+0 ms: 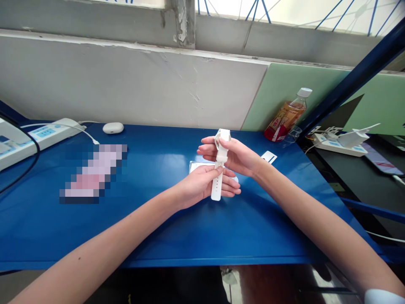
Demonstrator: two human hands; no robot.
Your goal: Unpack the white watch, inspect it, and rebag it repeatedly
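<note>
A white watch (224, 136) with a long perforated strap is held between my hands above the blue desk (152, 228). My left hand (205, 185) pinches the lower part of the strap with its thumb, the fingers stretched out behind it. The strap's free end hangs below that thumb. Higher up, my right hand (237, 154) has its thumb pressed on the watch near the buckle end, with its fingers behind. Partly hidden behind my left hand, a white flat object (196, 166) lies on the desk; its kind I cannot make out.
At the left are a white power strip (57, 128), an earbud case (113, 128) and a blurred-out phone (95, 173). A drink bottle (287, 116) leans at the back right by a blue post. A white card (269, 157) lies beyond my right forearm. Another power strip (341, 145) stands farther right.
</note>
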